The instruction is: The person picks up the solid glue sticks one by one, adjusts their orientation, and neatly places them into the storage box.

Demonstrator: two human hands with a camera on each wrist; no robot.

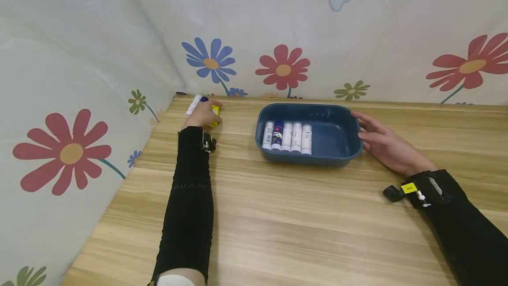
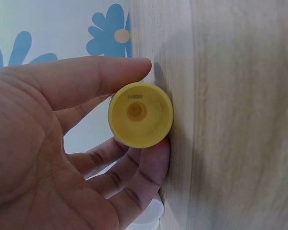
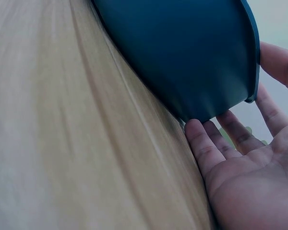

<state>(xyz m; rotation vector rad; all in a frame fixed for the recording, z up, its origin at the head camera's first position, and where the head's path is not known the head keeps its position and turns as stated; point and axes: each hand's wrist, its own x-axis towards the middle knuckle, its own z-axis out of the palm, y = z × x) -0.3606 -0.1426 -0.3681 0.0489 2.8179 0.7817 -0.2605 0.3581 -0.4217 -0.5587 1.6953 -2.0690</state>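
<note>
At the far left of the table my left hand [image 1: 203, 114] is over a yellow glue stick [image 1: 214, 116]. In the left wrist view, thumb and fingers pinch that stick [image 2: 140, 115] from opposite sides, its round hollow end facing the camera, close to the tabletop. Beside the hand lie a white glue stick [image 1: 193, 106] and a dark blue one [image 1: 204, 99], partly hidden by it. My right hand [image 1: 386, 144] rests its fingertips on the right end of a blue plastic basin [image 1: 337, 161]. Straight, relaxed fingers touch the basin's outer wall [image 3: 182, 57] in the right wrist view.
Inside the basin, several glue sticks [image 1: 296, 137] stand side by side at the left, one dark blue, the rest white. A flower-patterned curtain [image 1: 246, 25] borders the wooden table [image 1: 254, 215] at the back and left.
</note>
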